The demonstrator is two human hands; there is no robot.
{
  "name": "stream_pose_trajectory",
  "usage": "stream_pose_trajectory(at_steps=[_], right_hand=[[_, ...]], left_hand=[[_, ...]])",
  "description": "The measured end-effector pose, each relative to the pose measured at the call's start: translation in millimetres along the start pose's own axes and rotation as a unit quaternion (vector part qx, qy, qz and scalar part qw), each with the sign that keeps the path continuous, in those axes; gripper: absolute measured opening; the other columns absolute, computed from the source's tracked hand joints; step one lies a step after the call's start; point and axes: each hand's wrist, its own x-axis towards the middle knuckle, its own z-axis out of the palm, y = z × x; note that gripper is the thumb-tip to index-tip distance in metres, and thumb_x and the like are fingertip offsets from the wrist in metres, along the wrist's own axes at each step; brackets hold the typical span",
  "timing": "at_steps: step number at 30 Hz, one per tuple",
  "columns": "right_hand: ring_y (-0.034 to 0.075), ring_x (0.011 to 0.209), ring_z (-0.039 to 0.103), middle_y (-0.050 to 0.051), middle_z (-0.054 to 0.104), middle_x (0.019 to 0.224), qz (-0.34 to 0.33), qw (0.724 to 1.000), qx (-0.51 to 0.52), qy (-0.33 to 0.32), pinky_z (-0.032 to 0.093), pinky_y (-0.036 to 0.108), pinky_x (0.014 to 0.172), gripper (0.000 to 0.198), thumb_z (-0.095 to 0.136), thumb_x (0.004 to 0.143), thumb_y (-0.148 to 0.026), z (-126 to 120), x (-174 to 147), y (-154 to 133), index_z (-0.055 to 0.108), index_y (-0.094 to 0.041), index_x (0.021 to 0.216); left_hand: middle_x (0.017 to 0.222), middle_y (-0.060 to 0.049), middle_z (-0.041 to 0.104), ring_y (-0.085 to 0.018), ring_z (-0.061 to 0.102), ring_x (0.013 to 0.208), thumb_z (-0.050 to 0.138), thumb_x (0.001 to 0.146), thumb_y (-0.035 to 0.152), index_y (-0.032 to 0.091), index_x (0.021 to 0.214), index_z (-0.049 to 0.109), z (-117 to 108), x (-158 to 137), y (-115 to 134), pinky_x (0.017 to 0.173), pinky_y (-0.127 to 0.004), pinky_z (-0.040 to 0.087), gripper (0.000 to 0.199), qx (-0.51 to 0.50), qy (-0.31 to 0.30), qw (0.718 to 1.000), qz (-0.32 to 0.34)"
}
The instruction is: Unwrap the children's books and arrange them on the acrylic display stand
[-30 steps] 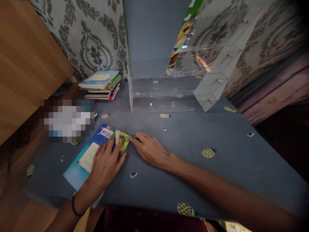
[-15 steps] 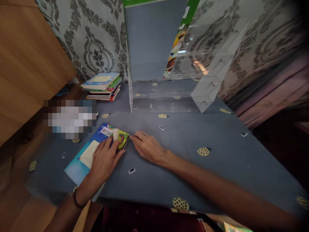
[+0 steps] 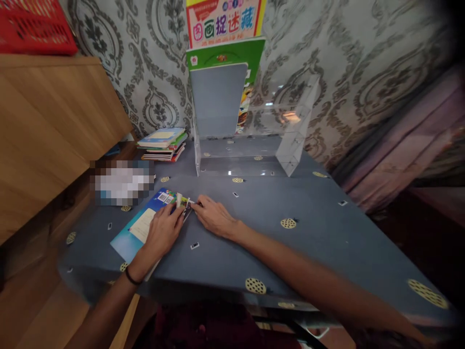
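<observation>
A blue book point(image 3: 137, 233) lies at a slant on the table, with a pale text panel and barcodes on its cover. Pressed over its right part is my left hand point(image 3: 163, 232), its fingers curled onto the cover near a small whitish strip point(image 3: 178, 199). My right hand point(image 3: 214, 215) is closed in a pinch at the book's upper right corner. A thin pale edge shows between the two sets of fingertips; what exactly it is stays too small to tell.
A clear acrylic rack point(image 3: 294, 145) stands at the back, holding upright picture books point(image 3: 227, 24). Left of it is a stack of books point(image 3: 163, 144). A blurred-out item point(image 3: 121, 183) lies at the left. Beyond are a wooden cabinet point(image 3: 54, 111) and a red basket point(image 3: 36, 29).
The view has tilted up, bringing the picture books' tops and the red basket into sight. My fingertips have come closer together at the book's corner, and the pale edge now shows between them.
</observation>
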Motion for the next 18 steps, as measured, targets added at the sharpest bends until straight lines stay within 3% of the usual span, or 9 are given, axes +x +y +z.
stream_pose_trajectory(at_steps=[4, 14, 18], right_hand=[[0.025, 0.105, 0.055, 0.013, 0.058, 0.113, 0.013, 1.0, -0.004, -0.001, 0.05, 0.032, 0.07, 0.022, 0.044, 0.102, -0.018, 0, -1, 0, 0.062, -0.017, 0.116], [0.024, 0.107, 0.057, 0.013, 0.059, 0.112, 0.02, 1.0, -0.006, 0.002, 0.052, 0.032, 0.076, 0.027, 0.042, 0.103, -0.019, 0, 1, 4, 0.064, -0.014, 0.116], [0.024, 0.105, 0.058, 0.013, 0.06, 0.11, 0.018, 1.0, -0.004, 0.001, 0.052, 0.032, 0.076, 0.027, 0.043, 0.102, -0.018, 0, 2, 6, 0.065, -0.014, 0.116]], left_hand=[[0.132, -0.012, 0.059, -0.028, 0.06, 0.112, 0.05, 0.095, 0.018, 0.026, 0.13, 0.061, 1, 4, 6, 0.096, -0.045, 0.052, 0.038, 0.046, -0.019, 0.999, 0.015], [0.133, -0.016, 0.057, -0.035, 0.058, 0.111, 0.052, 0.093, 0.018, 0.03, 0.136, 0.059, -10, 15, 11, 0.079, -0.048, 0.057, 0.046, 0.057, -0.078, 0.995, 0.028], [0.134, -0.015, 0.057, -0.035, 0.059, 0.111, 0.05, 0.094, 0.018, 0.029, 0.136, 0.059, -12, 17, 11, 0.08, -0.048, 0.057, 0.044, 0.071, -0.087, 0.993, 0.03]])
